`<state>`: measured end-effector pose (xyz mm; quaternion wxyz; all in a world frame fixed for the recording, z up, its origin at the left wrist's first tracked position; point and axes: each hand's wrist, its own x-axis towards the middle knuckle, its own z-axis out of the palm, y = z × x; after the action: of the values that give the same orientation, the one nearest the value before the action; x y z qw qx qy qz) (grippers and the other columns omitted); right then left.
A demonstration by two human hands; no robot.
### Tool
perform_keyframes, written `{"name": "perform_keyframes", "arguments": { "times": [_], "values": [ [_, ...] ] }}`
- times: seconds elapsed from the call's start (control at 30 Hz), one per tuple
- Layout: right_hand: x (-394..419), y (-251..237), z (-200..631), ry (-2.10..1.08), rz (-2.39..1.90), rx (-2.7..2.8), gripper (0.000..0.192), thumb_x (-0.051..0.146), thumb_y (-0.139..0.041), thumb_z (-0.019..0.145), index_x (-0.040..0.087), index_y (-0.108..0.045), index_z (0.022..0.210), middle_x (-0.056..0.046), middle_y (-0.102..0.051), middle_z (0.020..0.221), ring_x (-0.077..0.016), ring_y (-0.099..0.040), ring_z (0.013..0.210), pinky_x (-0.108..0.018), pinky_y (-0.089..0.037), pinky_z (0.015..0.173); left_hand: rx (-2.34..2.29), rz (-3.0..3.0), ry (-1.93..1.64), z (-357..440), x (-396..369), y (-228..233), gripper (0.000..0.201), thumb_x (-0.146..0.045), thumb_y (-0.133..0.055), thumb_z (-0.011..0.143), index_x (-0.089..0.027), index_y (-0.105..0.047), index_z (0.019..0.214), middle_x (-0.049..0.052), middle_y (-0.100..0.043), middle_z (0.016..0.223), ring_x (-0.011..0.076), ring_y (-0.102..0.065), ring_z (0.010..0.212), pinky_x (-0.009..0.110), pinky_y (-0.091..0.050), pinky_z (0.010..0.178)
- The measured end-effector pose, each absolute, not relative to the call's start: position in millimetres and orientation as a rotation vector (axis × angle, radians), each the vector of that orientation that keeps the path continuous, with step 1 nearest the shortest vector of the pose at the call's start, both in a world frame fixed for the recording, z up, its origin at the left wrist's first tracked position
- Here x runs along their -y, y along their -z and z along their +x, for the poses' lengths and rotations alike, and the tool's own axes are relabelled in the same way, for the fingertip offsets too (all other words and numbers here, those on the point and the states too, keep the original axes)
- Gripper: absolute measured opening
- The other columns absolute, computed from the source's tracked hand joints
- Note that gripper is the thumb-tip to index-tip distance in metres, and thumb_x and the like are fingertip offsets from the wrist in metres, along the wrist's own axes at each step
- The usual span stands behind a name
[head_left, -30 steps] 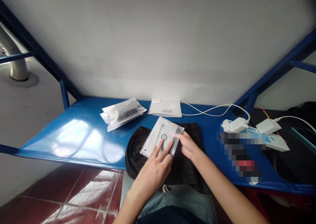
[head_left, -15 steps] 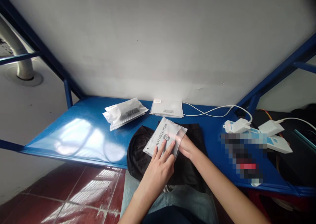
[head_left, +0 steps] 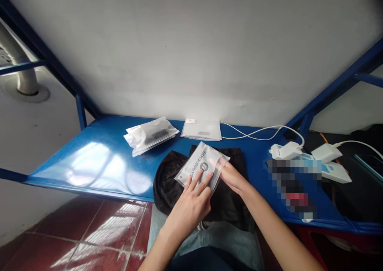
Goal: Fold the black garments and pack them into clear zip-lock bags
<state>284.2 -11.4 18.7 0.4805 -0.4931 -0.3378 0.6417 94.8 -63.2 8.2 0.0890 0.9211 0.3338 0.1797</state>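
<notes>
A frosted white zip bag printed ROCKBROS lies on a black cloth at the front of the blue table. My left hand presses flat on the bag's near end with its fingers spread. My right hand has its fingers pushed into the bag's open right side; they show faintly through the plastic. The black cloth spreads under both hands and hangs over the table's front edge.
Two stacks of similar white bags lie further back: one to the left, one against the wall. White chargers with a cable sit at the right. Blue frame bars rise on both sides.
The bag has shifted slightly right and away from me. My right hand's fingers have slid further into its open side, while my left hand stays pressed on it.
</notes>
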Motion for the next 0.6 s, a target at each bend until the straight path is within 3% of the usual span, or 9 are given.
{"name": "perform_keyframes", "arguments": {
  "times": [0.2,0.33,0.4,0.5,0.6],
  "values": [
    [78,-21,332,-1.536,-1.341,1.098,0.079,0.047,-0.074,0.091,0.036,-0.036,0.160,-0.009,-0.061,0.149,-0.0262,-0.057,0.139,-0.050,-0.040,0.121,-1.111,2.691,-0.518,81,61,-6,0.028,-0.001,-0.046,0.089,-0.019,-0.057,0.107,0.011,-0.041,0.164,0.0292,-0.032,0.155,0.065,-0.038,0.120],
    [116,-25,349,-1.244,-1.539,1.283,0.050,0.052,-0.067,0.094,0.033,-0.064,0.141,-0.010,-0.066,0.143,-0.0322,-0.063,0.131,-0.054,-0.047,0.115,-1.039,2.672,-0.523,54,55,-18,0.049,0.004,-0.043,0.081,-0.020,-0.055,0.123,0.010,-0.037,0.166,0.0266,-0.025,0.158,0.066,-0.023,0.126],
    [117,-34,341,-1.025,-1.565,1.460,0.037,0.047,-0.064,0.097,0.034,-0.073,0.130,-0.008,-0.070,0.136,-0.0334,-0.065,0.128,-0.055,-0.050,0.112,-1.053,2.654,-0.544,42,54,-24,0.057,0.003,-0.042,0.082,-0.020,-0.052,0.133,0.010,-0.034,0.167,0.0250,-0.025,0.158,0.063,-0.022,0.127],
    [101,-49,313,-0.750,-1.427,1.708,0.033,0.033,-0.058,0.100,0.039,-0.073,0.129,-0.002,-0.069,0.137,-0.0316,-0.062,0.132,-0.055,-0.046,0.117,-1.099,2.649,-0.556,29,54,-25,0.056,-0.008,-0.048,0.094,-0.021,-0.045,0.149,0.011,-0.034,0.167,0.0263,-0.027,0.157,0.060,-0.029,0.126],
    [78,-52,283,-0.614,-1.275,1.974,0.048,0.030,-0.058,0.101,0.040,-0.056,0.147,0.002,-0.052,0.157,-0.0316,-0.043,0.149,-0.058,-0.032,0.126,-1.154,2.680,-0.559,18,53,-16,0.062,-0.022,-0.060,0.098,-0.028,-0.040,0.157,0.011,-0.037,0.166,0.0305,-0.030,0.155,0.061,-0.037,0.121]
  ]
}}
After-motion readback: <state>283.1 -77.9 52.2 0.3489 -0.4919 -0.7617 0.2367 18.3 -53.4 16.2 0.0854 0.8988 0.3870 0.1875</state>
